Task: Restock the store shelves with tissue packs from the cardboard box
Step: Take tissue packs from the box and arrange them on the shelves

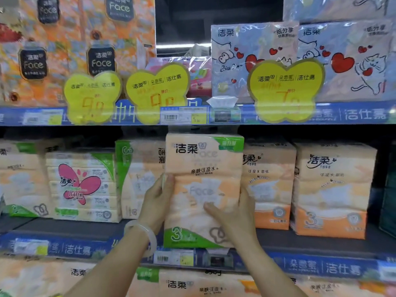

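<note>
Nearest to us, along the bottom edge of the frame, we see the tops of more peach tissue packs (pixel 192 285) on a lower level. Both forearms rise from there toward the centre. Our left wrist wears a pale translucent bangle (pixel 142 232).

Our left hand (pixel 157 200) is curled around the left edge of the peach and green tissue pack (pixel 203 179) in the middle of the frame, thumb on the front face and the other fingers hidden behind the side. Our right hand (pixel 233 215) is opened fairly wide and pressed against the pack's lower right, thumb lying across the front; its other fingers are out of sight. The pack stands upright, its green base at the front lip of the middle shelf (pixel 64 230), and sits forward of the row behind it.

Further back on that shelf, at centre right, stand two peach and orange packs (pixel 332 189), just beside the held one. At centre left, set deeper, is a white pack with a pink butterfly (pixel 81 185), and another peach pack at the far left edge.

Above, a blue price rail (pixel 353 114) crosses the frame, carrying three yellow butterfly-shaped price tags (pixel 156 91). Behind them on the upper shelf, orange patterned packs (pixel 64 50) fill the upper left and pale blue packs with red hearts (pixel 321 54) the upper right, with a dark gap between.
</note>
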